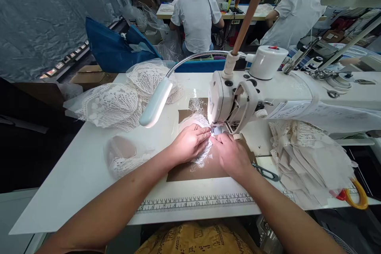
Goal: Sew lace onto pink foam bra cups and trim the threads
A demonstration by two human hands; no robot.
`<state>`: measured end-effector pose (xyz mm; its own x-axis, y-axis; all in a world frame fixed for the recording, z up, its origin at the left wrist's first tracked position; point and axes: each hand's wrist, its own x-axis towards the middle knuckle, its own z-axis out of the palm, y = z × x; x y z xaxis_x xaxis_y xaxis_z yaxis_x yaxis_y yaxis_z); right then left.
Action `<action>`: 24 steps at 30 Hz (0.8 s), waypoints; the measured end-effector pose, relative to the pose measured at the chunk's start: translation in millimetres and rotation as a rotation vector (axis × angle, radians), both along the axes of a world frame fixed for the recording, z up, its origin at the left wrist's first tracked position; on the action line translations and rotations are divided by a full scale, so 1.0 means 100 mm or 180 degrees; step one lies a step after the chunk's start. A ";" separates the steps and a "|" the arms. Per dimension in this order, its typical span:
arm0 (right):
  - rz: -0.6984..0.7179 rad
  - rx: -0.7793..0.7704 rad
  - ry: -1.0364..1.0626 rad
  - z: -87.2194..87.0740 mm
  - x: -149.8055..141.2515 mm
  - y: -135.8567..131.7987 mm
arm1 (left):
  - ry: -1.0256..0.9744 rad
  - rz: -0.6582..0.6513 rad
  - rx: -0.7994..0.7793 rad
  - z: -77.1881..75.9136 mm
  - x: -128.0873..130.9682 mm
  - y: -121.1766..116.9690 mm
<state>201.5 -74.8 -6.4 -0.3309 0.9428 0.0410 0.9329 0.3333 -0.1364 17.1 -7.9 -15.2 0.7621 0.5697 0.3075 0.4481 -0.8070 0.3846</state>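
Observation:
A white sewing machine (222, 95) stands over the table, its needle area right at my fingertips. Under it lies a piece of white lace fabric (195, 121) on a brown board (184, 172). My left hand (192, 141) presses on the lace from the left, fingers together and fairly flat. From the right, my right hand (232, 152) pinches the fabric's edge close to the presser foot. Both hands nearly meet there, and they hide much of the piece. The needle tip is too small to make out.
Lace pieces (110, 105) are heaped at the back left, beside a lamp (156, 103). A smaller lace piece (125, 158) lies nearer. Stacked fabric (309, 162), snips (266, 172) and orange-handled scissors (358, 194) are at right. A printed ruler (196, 203) runs along the front. Two people sit beyond.

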 end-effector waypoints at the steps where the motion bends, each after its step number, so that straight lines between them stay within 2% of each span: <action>1: 0.0089 0.0028 0.0113 0.00 0.02 -0.01 | 0.0044 -0.0021 0.0039 0.01 -0.01 0.00; 6: 0.0454 0.0017 0.1069 -0.01 0.14 -0.04 | 0.0172 -0.0038 -0.0036 0.08 -0.04 -0.02; 9: 0.0340 0.0108 0.1427 -0.01 0.16 -0.01 | 0.0215 -0.0058 -0.0025 0.08 -0.04 -0.02; 12: 0.0068 0.0230 0.1026 -0.01 0.13 0.02 | 0.0157 -0.0112 0.0104 0.03 -0.03 0.00; 16: 0.0206 0.0276 0.0387 -0.02 0.10 0.02 | 0.0009 -0.0138 0.0150 -0.03 -0.03 0.03; 24: 0.0172 0.0340 0.0148 -0.04 0.06 0.02 | 0.0144 -0.0017 0.0142 -0.03 -0.02 0.12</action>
